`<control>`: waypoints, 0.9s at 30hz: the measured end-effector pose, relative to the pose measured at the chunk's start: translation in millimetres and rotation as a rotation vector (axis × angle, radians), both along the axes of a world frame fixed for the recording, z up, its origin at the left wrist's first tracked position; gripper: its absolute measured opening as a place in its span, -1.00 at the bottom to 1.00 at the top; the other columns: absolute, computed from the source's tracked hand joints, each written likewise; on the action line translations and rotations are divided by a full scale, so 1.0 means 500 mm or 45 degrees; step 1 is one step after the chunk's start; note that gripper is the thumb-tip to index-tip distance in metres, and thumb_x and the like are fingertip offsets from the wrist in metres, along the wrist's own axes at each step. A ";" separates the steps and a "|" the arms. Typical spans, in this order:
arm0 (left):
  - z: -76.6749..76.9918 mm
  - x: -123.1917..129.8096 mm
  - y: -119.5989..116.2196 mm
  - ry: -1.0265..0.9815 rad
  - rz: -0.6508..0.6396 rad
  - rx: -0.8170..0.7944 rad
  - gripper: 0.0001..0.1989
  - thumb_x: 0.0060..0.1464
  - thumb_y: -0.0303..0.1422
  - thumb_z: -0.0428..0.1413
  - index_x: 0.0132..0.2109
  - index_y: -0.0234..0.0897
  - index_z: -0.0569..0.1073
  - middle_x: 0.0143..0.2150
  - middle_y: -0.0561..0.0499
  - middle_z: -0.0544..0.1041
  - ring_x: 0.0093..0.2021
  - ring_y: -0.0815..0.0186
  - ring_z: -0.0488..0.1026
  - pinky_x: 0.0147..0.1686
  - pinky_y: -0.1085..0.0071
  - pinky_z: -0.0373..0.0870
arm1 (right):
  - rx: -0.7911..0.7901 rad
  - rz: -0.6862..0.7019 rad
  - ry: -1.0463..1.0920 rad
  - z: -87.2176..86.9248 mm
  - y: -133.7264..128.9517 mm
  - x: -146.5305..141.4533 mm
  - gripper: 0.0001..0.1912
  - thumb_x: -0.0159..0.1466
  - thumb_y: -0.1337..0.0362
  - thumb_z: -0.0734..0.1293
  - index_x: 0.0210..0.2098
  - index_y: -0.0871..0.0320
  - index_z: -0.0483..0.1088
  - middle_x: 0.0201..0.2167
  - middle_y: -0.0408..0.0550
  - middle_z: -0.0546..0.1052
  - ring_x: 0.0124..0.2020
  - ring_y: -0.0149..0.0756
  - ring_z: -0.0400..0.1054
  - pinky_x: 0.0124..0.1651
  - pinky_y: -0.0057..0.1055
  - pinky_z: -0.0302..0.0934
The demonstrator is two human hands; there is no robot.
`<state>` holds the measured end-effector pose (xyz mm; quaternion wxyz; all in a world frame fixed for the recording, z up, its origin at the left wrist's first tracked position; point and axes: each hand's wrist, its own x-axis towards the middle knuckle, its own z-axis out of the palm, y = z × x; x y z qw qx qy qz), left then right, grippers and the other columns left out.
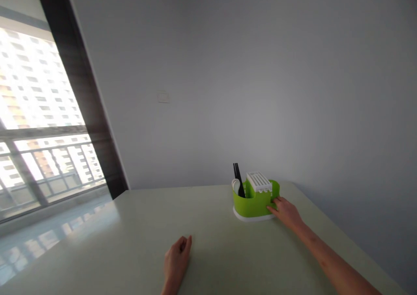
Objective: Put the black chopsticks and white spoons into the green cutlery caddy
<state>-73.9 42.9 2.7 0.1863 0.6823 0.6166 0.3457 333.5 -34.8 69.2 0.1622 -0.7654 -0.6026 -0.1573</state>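
Observation:
A green utensil caddy point(249, 207) on a white base stands toward the right back of the table. Black chopsticks point(239, 178) and a white spoon point(236, 185) stand upright in its left part, and a white slotted piece point(259, 180) lies on top at its right. My right hand point(285, 211) grips the caddy's right end, the thumb on the front side and the fingers at the rim. Loosely curled, my left hand point(176, 261) rests on the table near the front with nothing visible in it.
The pale table point(146, 225) reaches back to a grey wall point(211, 91) that carries a switch plate point(163, 97). At the left are a dark frame point(81, 77) and a window with a railing point(61, 167).

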 end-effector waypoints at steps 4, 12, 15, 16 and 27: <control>-0.001 -0.002 0.003 0.009 0.001 -0.009 -0.57 0.01 0.02 -0.15 -0.57 -0.23 0.13 -0.63 0.15 0.10 -0.55 0.41 0.10 -0.53 0.54 -0.01 | -0.031 -0.030 0.003 -0.001 -0.001 0.073 -0.70 0.25 0.10 0.17 -0.29 0.19 0.40 -0.24 0.08 0.47 -0.16 -0.16 0.35 -0.20 -0.36 0.17; -0.005 0.000 0.006 -0.004 -0.008 0.025 -0.56 0.01 0.02 -0.15 -0.57 -0.23 0.12 -0.64 0.15 0.08 -0.56 0.41 0.11 -0.54 0.53 -0.01 | -0.062 -0.059 0.035 -0.010 -0.003 0.190 -0.66 0.23 0.07 0.16 -0.28 0.18 0.41 -0.26 0.09 0.48 -0.22 -0.16 0.38 -0.23 -0.34 0.18; -0.006 0.000 0.006 -0.024 -0.012 0.032 -0.56 0.00 0.03 -0.15 -0.58 -0.23 0.11 -0.64 0.15 0.08 -0.56 0.41 0.11 -0.53 0.53 -0.01 | -0.050 -0.051 0.062 -0.013 -0.002 0.216 -0.66 0.21 0.07 0.16 -0.28 0.17 0.41 -0.26 0.08 0.48 -0.20 -0.14 0.38 -0.21 -0.32 0.19; -0.007 0.000 0.007 -0.028 -0.011 0.030 -0.56 0.00 0.03 -0.14 -0.58 -0.23 0.12 -0.64 0.15 0.08 -0.56 0.41 0.11 -0.53 0.53 -0.01 | -0.047 -0.046 0.074 -0.014 -0.002 0.222 -0.67 0.21 0.07 0.16 -0.28 0.16 0.41 -0.25 0.08 0.48 -0.20 -0.14 0.39 -0.22 -0.32 0.19; -0.007 0.004 0.007 -0.016 -0.003 0.011 -0.58 0.00 0.00 -0.14 -0.58 -0.24 0.14 -0.65 0.15 0.10 -0.57 0.42 0.10 -0.54 0.53 -0.03 | 0.242 -0.079 0.298 -0.043 -0.066 0.196 -0.33 0.17 -0.08 0.13 0.16 0.15 0.01 0.05 0.14 0.26 -0.20 -0.20 0.36 -0.27 -0.32 0.27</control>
